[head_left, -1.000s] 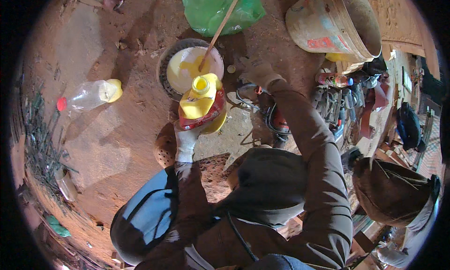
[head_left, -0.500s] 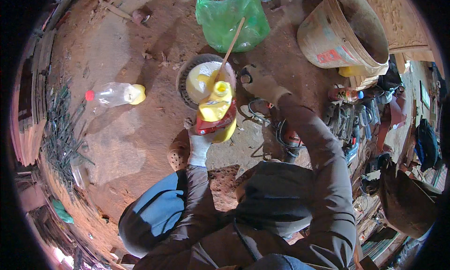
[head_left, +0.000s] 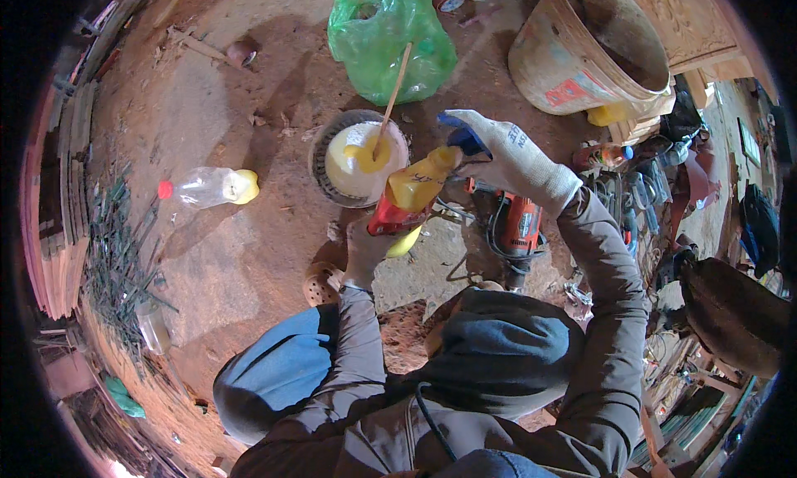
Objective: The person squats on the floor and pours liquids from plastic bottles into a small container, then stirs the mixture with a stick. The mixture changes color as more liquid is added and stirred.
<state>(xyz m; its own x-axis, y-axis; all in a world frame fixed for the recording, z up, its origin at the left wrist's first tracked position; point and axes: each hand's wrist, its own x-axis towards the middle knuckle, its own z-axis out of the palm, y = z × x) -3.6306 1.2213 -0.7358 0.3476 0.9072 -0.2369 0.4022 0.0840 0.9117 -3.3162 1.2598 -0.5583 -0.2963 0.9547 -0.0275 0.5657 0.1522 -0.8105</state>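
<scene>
My gloved left hand (head_left: 364,250) grips a bottle (head_left: 419,183) with yellow contents and a red label. The bottle is tilted, its neck up to the right. My gloved right hand (head_left: 510,154) is at the bottle mouth, its blue-coated fingers curled together; whatever they pinch is hidden. Just left of the bottle stands a round, dark-rimmed bowl (head_left: 320,166) holding white powder (head_left: 344,175) with a yellow pool (head_left: 361,156) on top. A wooden stick (head_left: 394,96) stands in the bowl, leaning up and to the right.
A clear bottle (head_left: 203,187) with a red cap and yellow contents lies at left. Beyond the bowl sits a green plastic bag (head_left: 390,58). A large dirty bucket (head_left: 552,63) stands at far right. An orange corded power tool (head_left: 523,225) lies below my right hand. Dark strips (head_left: 120,245) are heaped at left.
My right hand has turned over and come to the bottle's mouth from beside the bowl. The bottle has moved right, away from over the bowl, and its neck now points further right.
</scene>
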